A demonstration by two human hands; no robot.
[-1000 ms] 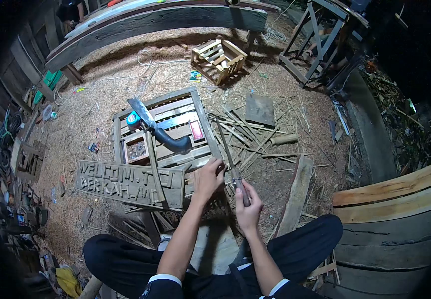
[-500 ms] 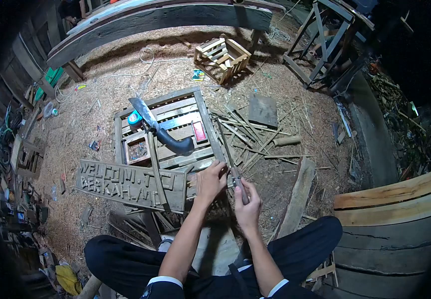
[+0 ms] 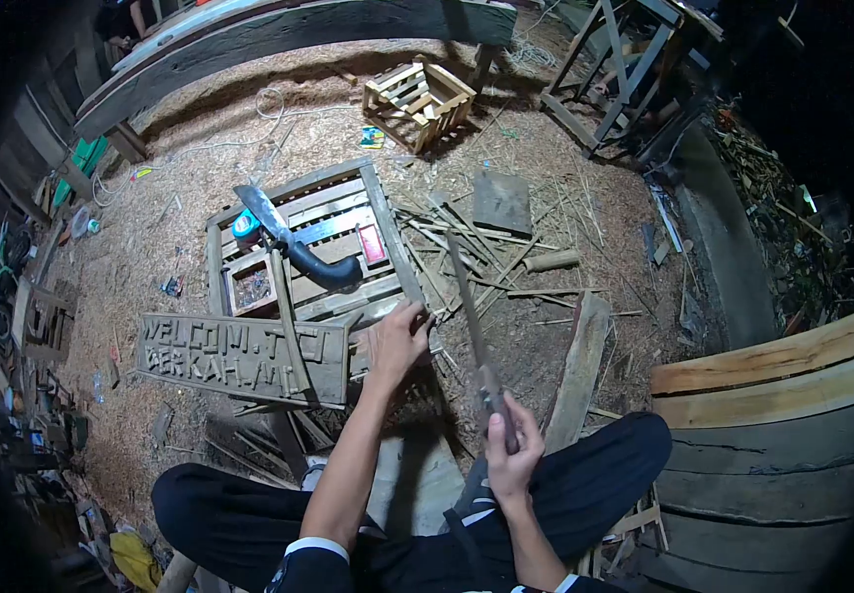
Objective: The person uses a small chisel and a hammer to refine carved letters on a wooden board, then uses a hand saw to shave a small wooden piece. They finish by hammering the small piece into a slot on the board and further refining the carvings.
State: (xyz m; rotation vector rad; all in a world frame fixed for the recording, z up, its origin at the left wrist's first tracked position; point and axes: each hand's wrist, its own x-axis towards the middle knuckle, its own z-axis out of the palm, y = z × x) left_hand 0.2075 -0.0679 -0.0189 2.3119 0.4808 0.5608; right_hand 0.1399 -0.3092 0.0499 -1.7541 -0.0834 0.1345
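Observation:
My right hand (image 3: 514, 450) grips the brown handle of a long, narrow-bladed hand tool (image 3: 469, 301); its blade points up and away. My left hand (image 3: 399, 344) is closed, fingertips pinched near the front corner of a slatted wooden table (image 3: 387, 222); what they hold is too small to make out. Left of it lies a wooden sign (image 3: 239, 383) with raised letters, a thin stick (image 3: 289, 331) across it. On the slats rest a machete with a black handle (image 3: 323, 269), a blue tape measure (image 3: 246, 226), a red box (image 3: 373, 244) and a small tray (image 3: 233, 291) of tiny pieces.
Thin strips (image 3: 447, 222) and a square board (image 3: 502, 203) lie on the shavings-covered ground. A slatted crate (image 3: 419, 104) stands farther off, before a long bench (image 3: 298, 49). Planks (image 3: 773, 395) are at the right. Part of another person (image 3: 123, 20) shows top left.
My right hand has drawn the tool back and right, away from my left hand, so its blade now stands apart. The left hand stays closed by the table corner; the view has shifted slightly.

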